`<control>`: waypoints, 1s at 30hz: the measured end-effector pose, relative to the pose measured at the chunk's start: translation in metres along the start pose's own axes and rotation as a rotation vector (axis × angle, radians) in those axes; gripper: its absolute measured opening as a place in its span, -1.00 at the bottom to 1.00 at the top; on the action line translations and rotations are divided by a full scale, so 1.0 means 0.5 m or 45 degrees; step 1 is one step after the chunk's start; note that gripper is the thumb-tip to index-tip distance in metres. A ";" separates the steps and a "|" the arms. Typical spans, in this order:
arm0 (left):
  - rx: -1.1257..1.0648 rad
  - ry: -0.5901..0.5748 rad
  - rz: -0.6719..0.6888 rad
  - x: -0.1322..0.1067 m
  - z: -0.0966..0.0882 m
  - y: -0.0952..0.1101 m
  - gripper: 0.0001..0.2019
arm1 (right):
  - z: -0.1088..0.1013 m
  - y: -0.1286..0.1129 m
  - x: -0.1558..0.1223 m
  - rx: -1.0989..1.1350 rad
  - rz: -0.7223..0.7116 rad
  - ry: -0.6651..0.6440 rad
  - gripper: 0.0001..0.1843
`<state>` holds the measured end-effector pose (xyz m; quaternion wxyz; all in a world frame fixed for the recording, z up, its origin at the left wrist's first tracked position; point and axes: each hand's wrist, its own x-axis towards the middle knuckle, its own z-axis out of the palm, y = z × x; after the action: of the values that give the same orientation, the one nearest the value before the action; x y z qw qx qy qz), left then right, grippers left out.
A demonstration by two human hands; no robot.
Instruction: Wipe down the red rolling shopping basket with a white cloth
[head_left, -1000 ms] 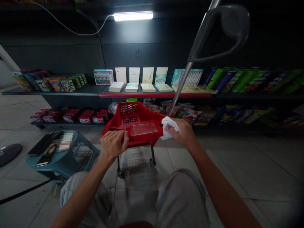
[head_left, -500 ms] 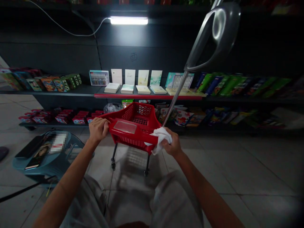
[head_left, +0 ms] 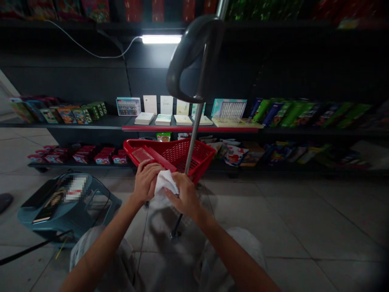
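The left hand (head_left: 146,181) and right hand (head_left: 184,195) now share the white cloth (head_left: 164,187), fingers closed on it.
The red shopping basket (head_left: 190,156) has swung round just behind them, before low shelves (head_left: 73,164); a teal stool (head_left: 67,219) stands left on the floor tiles (head_left: 258,227).

Cloth (head_left: 164,188) between left hand (head_left: 146,180) and right hand (head_left: 185,194), in front of shopping basket (head_left: 170,152); plastic stool (head_left: 68,207) to left, phone (head_left: 45,215) on top; shelving (head_left: 60,125) behind basket.
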<state>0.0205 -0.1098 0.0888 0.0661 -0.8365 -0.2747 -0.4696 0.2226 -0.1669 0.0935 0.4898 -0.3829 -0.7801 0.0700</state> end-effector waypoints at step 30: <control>0.427 -0.104 -0.246 0.023 -0.066 -0.048 -0.71 | 0.189 0.029 0.083 0.369 0.019 0.552 -0.51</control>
<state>-0.0121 -0.0972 0.1131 0.1479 -0.8019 -0.4305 -0.3870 0.1437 -0.1043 0.0678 0.6946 -0.3207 -0.6360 0.1010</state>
